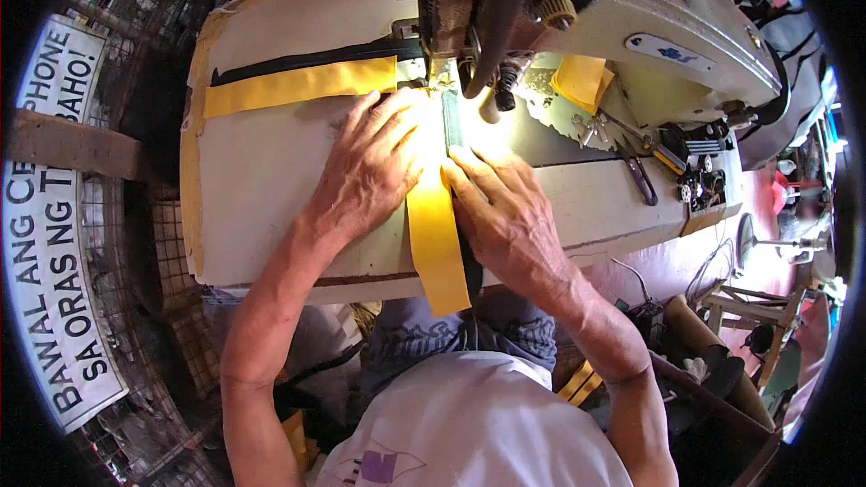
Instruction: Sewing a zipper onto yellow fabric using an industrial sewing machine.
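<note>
My left hand (374, 153) lies with fingers extended and slightly bent at the left edge of a yellow strip (437, 243), just below the lit foot area of a sewing machine (451, 9). My right hand (501, 207) rests with fingers extended along a dark strip (454, 122) beside the yellow one, which runs toward me and hangs past the table's front edge. Glare hides some fingertips. Left of the machine's needle area, another yellow strip (289, 86) lies crosswise against a black strip (307, 52) on the white tabletop (244, 180).
Yellow pieces (582, 81), scissors (636, 171) and small tools (704, 153) lie at the right of the table. A wire grid (167, 243) with a sign (59, 307) stands at the left. A standing fan (749, 239) and wooden frame (749, 307) are at the right.
</note>
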The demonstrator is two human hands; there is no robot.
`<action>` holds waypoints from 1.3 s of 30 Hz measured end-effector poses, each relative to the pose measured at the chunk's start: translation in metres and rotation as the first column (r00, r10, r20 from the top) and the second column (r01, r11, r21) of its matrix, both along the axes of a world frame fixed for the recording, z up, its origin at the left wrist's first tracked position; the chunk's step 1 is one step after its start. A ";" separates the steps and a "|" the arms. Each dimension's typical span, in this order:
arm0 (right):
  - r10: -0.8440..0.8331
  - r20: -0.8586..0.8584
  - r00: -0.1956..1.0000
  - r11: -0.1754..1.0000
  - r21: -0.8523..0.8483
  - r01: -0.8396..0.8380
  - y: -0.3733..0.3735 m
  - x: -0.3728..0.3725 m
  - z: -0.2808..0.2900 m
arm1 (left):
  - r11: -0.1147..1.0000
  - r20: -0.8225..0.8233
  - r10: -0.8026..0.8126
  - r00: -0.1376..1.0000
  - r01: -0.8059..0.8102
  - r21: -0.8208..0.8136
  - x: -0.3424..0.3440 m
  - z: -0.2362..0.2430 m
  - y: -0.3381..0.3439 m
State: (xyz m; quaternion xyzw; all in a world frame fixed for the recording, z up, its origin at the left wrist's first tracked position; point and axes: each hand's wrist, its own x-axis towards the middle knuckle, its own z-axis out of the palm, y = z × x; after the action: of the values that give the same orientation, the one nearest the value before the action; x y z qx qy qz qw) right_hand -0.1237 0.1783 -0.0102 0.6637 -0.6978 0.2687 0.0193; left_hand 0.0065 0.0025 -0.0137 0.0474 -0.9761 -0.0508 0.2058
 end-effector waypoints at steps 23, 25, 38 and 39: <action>-0.080 0.077 0.994 0.986 -0.140 0.090 0.021 0.017 -0.017 | 0.989 0.044 0.037 0.998 -0.043 0.143 0.017 -0.012 0.021; -0.077 0.077 0.994 0.990 -0.112 0.085 0.021 0.017 -0.017 | 0.991 0.048 0.037 0.998 -0.043 0.124 0.015 -0.009 0.021; 0.077 -0.052 0.996 0.995 0.064 -0.074 0.031 0.023 0.007 | 0.994 0.104 -0.082 0.991 0.074 0.077 0.015 0.004 0.024; 0.081 -0.041 0.996 0.992 0.096 -0.077 0.030 0.022 0.007 | 0.994 0.115 -0.093 0.989 0.085 0.069 0.015 0.003 0.023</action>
State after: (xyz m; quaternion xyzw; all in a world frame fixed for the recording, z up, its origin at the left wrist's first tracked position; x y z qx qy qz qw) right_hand -0.1020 0.2087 -0.0035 0.6968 -0.6824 0.2208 -0.0071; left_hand 0.0212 0.0260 -0.0106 0.0134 -0.9856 -0.0883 0.1436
